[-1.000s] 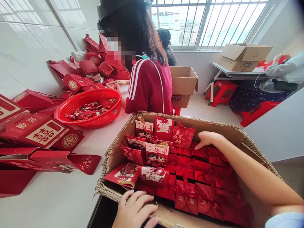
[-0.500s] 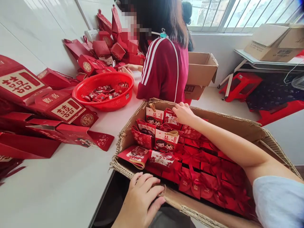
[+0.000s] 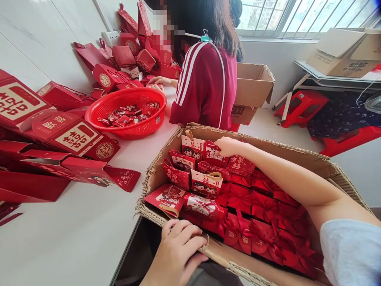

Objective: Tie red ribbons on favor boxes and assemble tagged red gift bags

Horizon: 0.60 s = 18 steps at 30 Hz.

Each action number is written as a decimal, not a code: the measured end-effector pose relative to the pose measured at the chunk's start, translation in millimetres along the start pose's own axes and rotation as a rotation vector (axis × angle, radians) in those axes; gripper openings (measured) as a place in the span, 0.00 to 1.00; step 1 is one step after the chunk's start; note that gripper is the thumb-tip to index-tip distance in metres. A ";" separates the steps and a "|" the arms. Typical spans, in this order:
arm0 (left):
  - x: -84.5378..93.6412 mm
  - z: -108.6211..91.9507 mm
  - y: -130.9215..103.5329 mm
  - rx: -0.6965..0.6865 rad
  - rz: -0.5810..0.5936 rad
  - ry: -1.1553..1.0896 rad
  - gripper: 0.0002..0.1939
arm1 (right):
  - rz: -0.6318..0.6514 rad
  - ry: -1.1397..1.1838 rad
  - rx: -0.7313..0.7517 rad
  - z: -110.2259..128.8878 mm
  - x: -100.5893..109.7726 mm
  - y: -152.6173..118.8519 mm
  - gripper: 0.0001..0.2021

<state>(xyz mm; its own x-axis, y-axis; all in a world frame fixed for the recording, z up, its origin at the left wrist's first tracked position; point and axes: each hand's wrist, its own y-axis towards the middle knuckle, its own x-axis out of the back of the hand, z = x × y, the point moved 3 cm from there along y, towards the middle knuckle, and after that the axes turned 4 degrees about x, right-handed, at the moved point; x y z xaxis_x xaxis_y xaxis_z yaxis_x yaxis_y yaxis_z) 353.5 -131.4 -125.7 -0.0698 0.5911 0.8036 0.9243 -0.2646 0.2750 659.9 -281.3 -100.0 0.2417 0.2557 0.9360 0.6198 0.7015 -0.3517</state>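
An open cardboard carton (image 3: 297, 147) in front of me holds rows of small red gift boxes, several with printed couples and loop handles, others tied with red ribbon. My left hand (image 3: 181, 244) is closed over the carton's near rim, fingers on top and thumb lower down. At the far side my right hand (image 3: 229, 147) reaches in, its bent fingers gripping the top of a red gift box (image 3: 214, 157); the fingertips are partly hidden. Beside that box stands a cream-topped gift box (image 3: 192, 145) with a tan loop. Ribboned gift boxes (image 3: 263, 236) fill the carton's near right part.
A red plastic basket (image 3: 125, 133) of small wrapped packets stands on the white table (image 3: 74, 230). Larger red gift boxes (image 3: 77, 137) are piled to the left. A co-worker in a red shirt (image 3: 205, 87) sits beyond the carton. Red stools (image 3: 300, 109) stand at right.
My right hand has shifted slightly down and left at the far row of gift boxes. A near-left gift box now tilts differently. My left hand stays on the rim.
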 end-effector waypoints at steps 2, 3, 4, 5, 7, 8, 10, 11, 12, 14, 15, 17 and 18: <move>0.6 0.1 1.1 -0.005 -0.002 -0.010 0.07 | -0.007 0.013 0.010 -0.4 5.7 -3.5 0.13; 0.8 0.4 1.8 -0.009 -0.002 -0.010 0.07 | -0.010 0.021 0.014 -0.1 7.5 -4.7 0.13; 0.6 0.9 2.4 -0.012 0.002 -0.004 0.06 | -0.011 0.028 0.017 0.9 8.1 -5.7 0.14; 0.1 1.6 2.9 -0.018 0.006 0.005 0.06 | -0.010 0.035 0.018 2.7 7.3 -6.4 0.14; -1.0 2.9 2.7 -0.024 0.004 0.018 0.05 | -0.003 0.044 0.010 8.6 2.1 -7.4 0.14; -1.2 3.3 1.9 -0.022 -0.002 0.016 0.05 | 0.003 0.045 0.002 11.9 -1.5 -7.9 0.14; 0.1 2.4 -0.7 -0.006 0.006 0.000 0.07 | 0.009 0.043 -0.015 17.2 -7.7 -9.0 0.14; 2.1 0.8 -1.8 0.006 0.019 -0.012 0.10 | 0.009 0.040 -0.022 18.4 -9.3 -9.7 0.14; 5.4 -1.7 -2.0 0.018 0.034 -0.029 0.13 | 0.009 0.037 -0.026 18.6 -9.7 -10.3 0.15; 16.0 -8.0 3.4 0.046 0.040 -0.091 0.17 | 0.009 0.032 -0.034 16.2 -7.5 -11.5 0.15; 23.0 -10.8 10.5 0.062 0.018 -0.129 0.16 | 0.012 0.031 -0.038 14.3 -5.6 -12.0 0.15; 36.8 -13.4 35.3 0.090 -0.054 -0.159 0.10 | 0.017 0.028 -0.045 10.6 -1.6 -12.5 0.15; 41.5 -12.3 52.8 0.103 -0.073 -0.132 0.10 | 0.017 0.026 -0.048 9.3 -0.1 -12.7 0.15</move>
<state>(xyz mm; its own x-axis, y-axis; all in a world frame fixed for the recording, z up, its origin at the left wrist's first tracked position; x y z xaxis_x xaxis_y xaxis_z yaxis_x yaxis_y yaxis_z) 394.8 -130.2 -71.3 -0.0943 0.7024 0.7055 0.9526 -0.1422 0.2689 645.0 -284.0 -95.6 0.2714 0.2497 0.9295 0.6505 0.6642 -0.3684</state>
